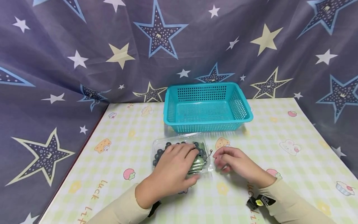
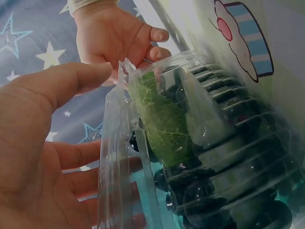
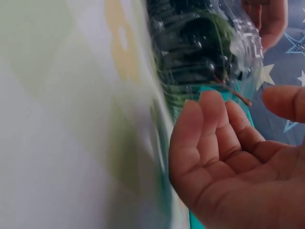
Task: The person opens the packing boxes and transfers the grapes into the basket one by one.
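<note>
A clear plastic box holds dark round fruits, perhaps grapes or cherries, with a green leaf among them. My left hand rests across the top of the box, fingers extended over the lid, hiding much of the contents. Just right of the box is my right hand, its fingers loosely bent and nothing held. In the right wrist view a thin brown stem pokes out at the end of the box, close to those fingertips.
Behind the box stands a turquoise perforated basket, with nothing seen inside. Both are on a table with a checked, printed cloth. A dark star-patterned curtain hangs along the back and sides.
</note>
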Action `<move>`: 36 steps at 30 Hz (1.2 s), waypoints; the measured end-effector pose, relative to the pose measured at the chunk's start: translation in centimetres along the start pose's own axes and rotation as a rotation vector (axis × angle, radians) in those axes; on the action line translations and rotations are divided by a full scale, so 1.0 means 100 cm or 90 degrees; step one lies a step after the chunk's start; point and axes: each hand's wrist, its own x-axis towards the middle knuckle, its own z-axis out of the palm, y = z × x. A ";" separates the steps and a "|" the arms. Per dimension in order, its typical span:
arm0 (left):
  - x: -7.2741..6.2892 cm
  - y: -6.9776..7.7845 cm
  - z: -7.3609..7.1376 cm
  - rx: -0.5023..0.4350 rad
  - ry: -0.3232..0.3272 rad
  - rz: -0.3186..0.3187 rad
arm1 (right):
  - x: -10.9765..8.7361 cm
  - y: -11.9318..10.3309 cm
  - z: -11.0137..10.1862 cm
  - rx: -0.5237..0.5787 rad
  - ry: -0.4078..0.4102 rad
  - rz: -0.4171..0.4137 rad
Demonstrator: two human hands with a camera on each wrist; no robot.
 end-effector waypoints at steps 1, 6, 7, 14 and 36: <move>0.000 0.000 0.000 0.001 0.001 0.001 | 0.000 0.001 0.001 0.010 -0.006 0.004; 0.002 0.001 0.001 0.008 0.001 0.006 | 0.000 0.005 0.007 0.061 -0.037 0.029; 0.002 0.001 0.001 0.009 -0.001 0.006 | 0.001 0.005 0.008 0.065 -0.040 0.033; 0.004 0.001 0.003 0.019 0.001 0.003 | 0.002 0.007 0.009 0.087 -0.052 0.041; 0.003 0.002 0.004 0.026 0.002 0.001 | 0.003 0.015 0.007 0.109 -0.110 0.022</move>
